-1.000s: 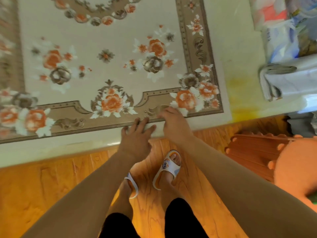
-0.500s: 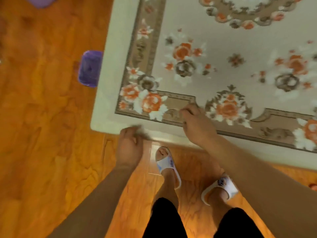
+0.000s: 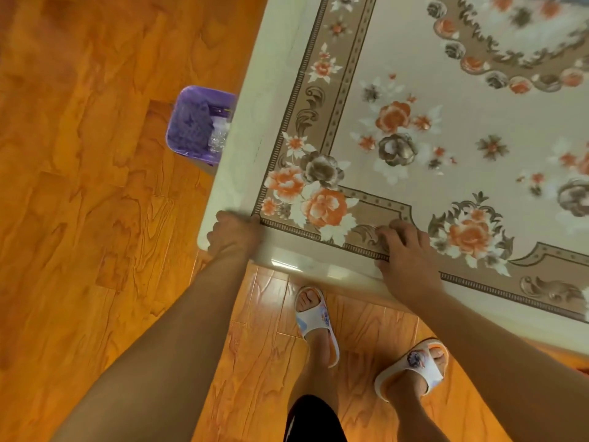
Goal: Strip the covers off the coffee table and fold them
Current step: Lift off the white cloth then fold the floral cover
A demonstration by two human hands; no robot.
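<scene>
A floral cover (image 3: 446, 129) with orange and grey flowers and a brown border lies flat on the cream coffee table (image 3: 255, 122). My left hand (image 3: 236, 232) is at the cover's near left corner, fingers curled around that corner. My right hand (image 3: 404, 250) sits further right on the cover's front border. Its fingers are bent over the edge and the thumb is hidden. A glossy strip of table rim shows between my hands.
A purple bin (image 3: 197, 126) with wrappers inside stands on the wooden floor (image 3: 79, 186), tight against the table's left side. My feet in white slippers (image 3: 315, 320) stand close to the table's front edge.
The view has swung to the table's left corner. My left hand has moved up from the table's rim to the cover's corner. My right hand has slid left along the front border.
</scene>
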